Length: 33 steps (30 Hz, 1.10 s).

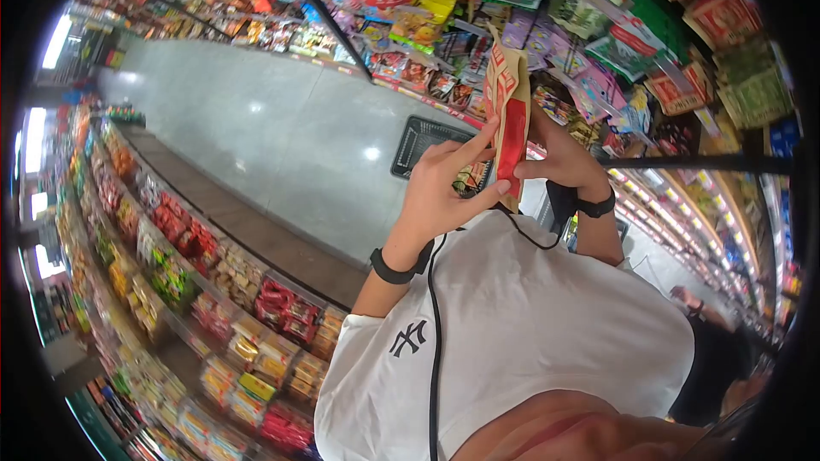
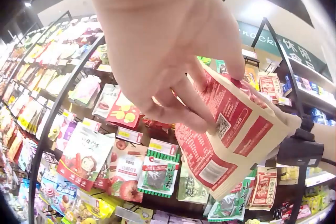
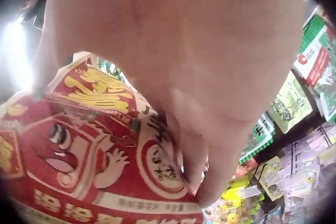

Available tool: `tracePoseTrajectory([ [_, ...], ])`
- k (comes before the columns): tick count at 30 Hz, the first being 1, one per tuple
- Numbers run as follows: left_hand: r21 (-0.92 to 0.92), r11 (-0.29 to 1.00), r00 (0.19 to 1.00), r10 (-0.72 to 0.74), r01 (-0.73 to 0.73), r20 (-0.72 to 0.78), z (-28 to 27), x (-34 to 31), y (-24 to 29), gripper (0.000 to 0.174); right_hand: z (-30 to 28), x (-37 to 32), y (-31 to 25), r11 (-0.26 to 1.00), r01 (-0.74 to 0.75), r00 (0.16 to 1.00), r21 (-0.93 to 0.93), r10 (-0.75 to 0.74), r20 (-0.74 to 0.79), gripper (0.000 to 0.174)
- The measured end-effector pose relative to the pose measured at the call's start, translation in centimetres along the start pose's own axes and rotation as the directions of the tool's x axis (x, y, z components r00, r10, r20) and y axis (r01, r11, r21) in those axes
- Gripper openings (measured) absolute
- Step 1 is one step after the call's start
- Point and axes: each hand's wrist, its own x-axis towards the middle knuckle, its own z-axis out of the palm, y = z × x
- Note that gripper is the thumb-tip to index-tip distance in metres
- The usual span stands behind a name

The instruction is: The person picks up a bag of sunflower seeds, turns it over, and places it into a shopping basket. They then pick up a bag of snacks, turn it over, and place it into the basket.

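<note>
A tan and red paper snack bag (image 1: pixel 512 132) is held between both hands in front of the chest, its narrow side toward the head camera. My left hand (image 1: pixel 440 188) pinches its lower part, thumb on the near side. My right hand (image 1: pixel 568 158) grips the opposite face, thumb near the bottom edge. Over the bag's back (image 2: pixel 226 140), with a barcode and a square code, lie the fingers of the left hand (image 2: pixel 168 40). The right wrist view shows the cartoon front (image 3: pixel 79 155) under the right hand (image 3: pixel 184 50); part of the bag is hidden there.
Hanging snack packets (image 1: pixel 632 43) fill the rack ahead. A black shopping basket (image 1: pixel 418 141) stands on the grey floor (image 1: pixel 282 128) beyond the left hand. Low shelves of packaged food (image 1: pixel 273 307) run along the left. Another person's arm (image 1: pixel 705 307) shows at lower right.
</note>
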Motion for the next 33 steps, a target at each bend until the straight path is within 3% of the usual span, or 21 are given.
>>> tracePoseTrajectory([
  [4,-0.084,0.994,0.978,0.082,-0.067,0.190,2.4,0.1,-0.1,0.071,-0.3,-4.6,-0.1,0.997,0.056,0.988,-0.049,-0.062,-0.142,0.126],
  [6,-0.191,0.981,0.953,0.088,-0.033,0.289,3.8,-0.5,1.2,0.071,-0.1,-7.7,1.3,0.984,0.076,0.991,0.161,-0.056,-0.125,0.109],
  [7,-0.195,0.981,0.915,0.085,-0.007,0.395,4.5,-0.2,2.7,0.073,-0.1,-9.3,2.8,0.960,0.080,0.993,0.269,-0.053,-0.105,0.104],
  [8,-0.180,0.983,0.905,0.119,-0.048,0.408,5.4,-0.3,3.5,0.073,0.0,-11.0,3.9,0.923,0.084,0.995,0.376,-0.055,-0.087,0.098],
  [9,-0.165,0.982,0.893,0.152,-0.088,0.424,6.4,-0.6,4.2,0.074,1.1,-12.5,2.5,0.915,0.119,0.977,0.385,-0.039,-0.210,0.086],
  [12,-0.130,0.978,0.844,0.204,-0.160,0.496,8.5,-2.0,5.3,0.078,1.6,-16.8,3.1,0.917,0.115,0.937,0.382,0.029,-0.349,0.082],
  [14,-0.081,0.977,0.835,0.209,-0.195,0.510,10.1,-2.9,5.7,0.084,1.5,-19.1,6.6,0.802,0.195,0.876,0.565,0.117,-0.468,0.074],
  [17,-0.008,0.990,0.939,0.133,-0.137,0.317,12.9,-4.9,4.5,0.096,2.2,-21.9,6.8,0.610,0.392,0.796,0.689,0.151,-0.586,0.065],
  [20,-0.204,0.972,0.875,-0.005,0.118,0.483,13.5,-6.1,5.9,0.098,2.6,-25.3,8.0,0.479,0.445,0.830,0.756,0.096,-0.550,0.061],
  [21,-0.344,0.917,0.851,0.011,0.201,0.525,14.2,-6.6,6.0,0.088,3.1,-25.8,8.6,0.471,0.468,0.806,0.748,0.120,-0.579,0.059],
  [24,-0.356,0.836,0.747,-0.093,0.417,0.658,15.1,-7.5,6.9,0.094,3.2,-27.4,9.3,0.530,0.373,0.802,0.761,0.228,-0.552,0.060],
  [28,-0.279,0.899,0.802,-0.120,0.338,0.585,15.5,-8.2,7.9,0.089,2.9,-28.2,9.1,0.716,0.327,0.731,0.617,0.221,-0.645,0.051],
  [33,-0.214,0.926,0.817,-0.146,0.312,0.557,14.6,-9.6,8.5,0.088,4.5,-28.5,10.6,0.723,0.347,0.743,0.597,0.177,-0.646,0.049],
])
